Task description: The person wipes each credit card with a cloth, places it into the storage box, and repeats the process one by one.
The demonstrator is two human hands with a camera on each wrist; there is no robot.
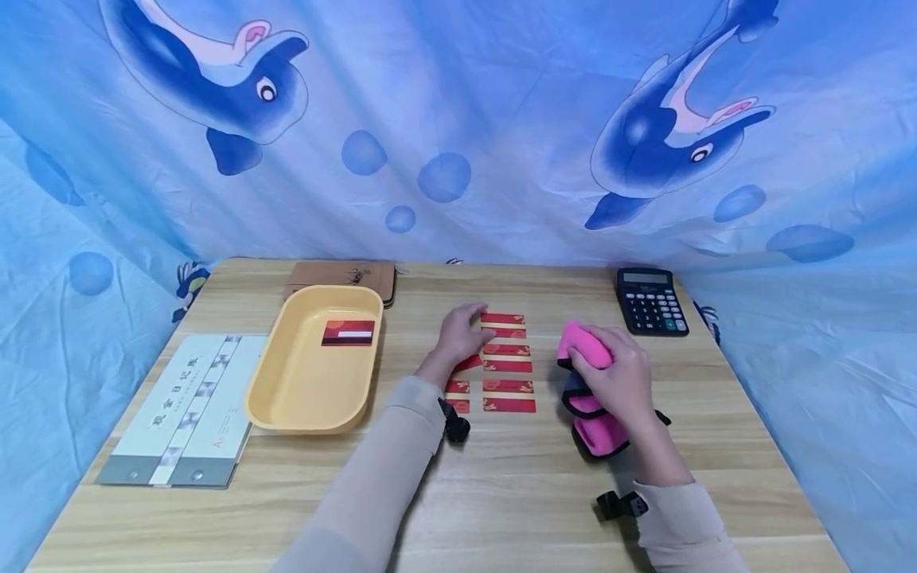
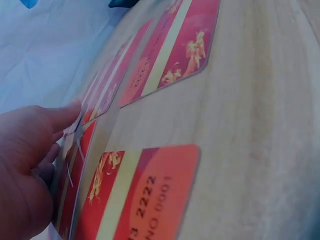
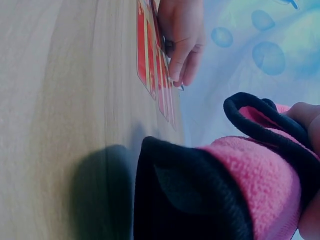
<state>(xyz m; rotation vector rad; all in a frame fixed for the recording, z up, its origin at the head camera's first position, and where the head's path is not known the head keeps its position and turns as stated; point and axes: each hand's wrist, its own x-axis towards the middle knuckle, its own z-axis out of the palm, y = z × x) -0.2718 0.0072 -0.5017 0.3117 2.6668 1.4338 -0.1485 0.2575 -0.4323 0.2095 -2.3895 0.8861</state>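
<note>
My left hand (image 1: pixel 460 333) rests at the left edge of the farthest red-and-gold cards (image 1: pixel 503 320), its thumb and a finger touching them. Whether it pinches one cannot be told. The cards lie flat in two columns; in the left wrist view a nearer card (image 2: pixel 137 195) shows printed numbers, and part of the left column is hidden under that hand (image 2: pixel 25 165). My right hand (image 1: pixel 619 374) grips a bunched pink cloth (image 1: pixel 602 434) with black edging, right of the cards. The right wrist view shows the cloth (image 3: pixel 270 185) close up, folded over, with fingers around it.
A yellow tray (image 1: pixel 301 422) at left holds one red card (image 1: pixel 347 333). Beside it lies a pale blue-grey account book (image 1: pixel 179 406). Behind the tray is a brown notebook (image 1: pixel 337 273). A black calculator (image 1: pixel 650 301) stands at the back right. A blue curtain (image 1: pixel 501 95) hangs behind the table.
</note>
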